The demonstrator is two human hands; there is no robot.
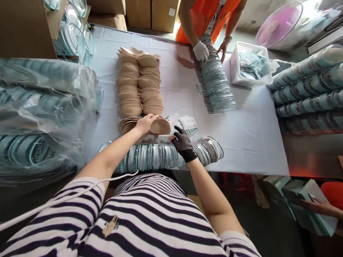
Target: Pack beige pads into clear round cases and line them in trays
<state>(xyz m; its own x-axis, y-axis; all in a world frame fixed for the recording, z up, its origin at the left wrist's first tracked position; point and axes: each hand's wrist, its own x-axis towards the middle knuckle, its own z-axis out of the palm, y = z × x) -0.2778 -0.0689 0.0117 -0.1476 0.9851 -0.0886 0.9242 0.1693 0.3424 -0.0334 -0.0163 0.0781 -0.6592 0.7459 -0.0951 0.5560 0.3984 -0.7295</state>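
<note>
My bare left hand (pixel 145 124) is at the near group of thin beige oval pads (pixel 160 126), its fingers closed on the upper edge of the front one. Behind it, more beige oval pads (pixel 128 87) stand stacked on edge in two columns. My right hand (pixel 183 143), in a black dotted glove, pinches a white card (pixel 164 139) printed with "beauty". Below the card, a row of clear round plastic cases (pixel 150 157) with teal printing lies along the near table edge. Loose printed cards (pixel 188 124) rest just beyond my right hand.
Across the white-covered table (pixel 249 139), a person in orange (pixel 209 21) handles another row of clear cases (pixel 218 89). A white basket (pixel 250 84) holds teal cards. Bagged cases (pixel 40 107) are piled left; stacked rows (pixel 308 89) stand right. A white cable (pixel 66 194) crosses my left arm.
</note>
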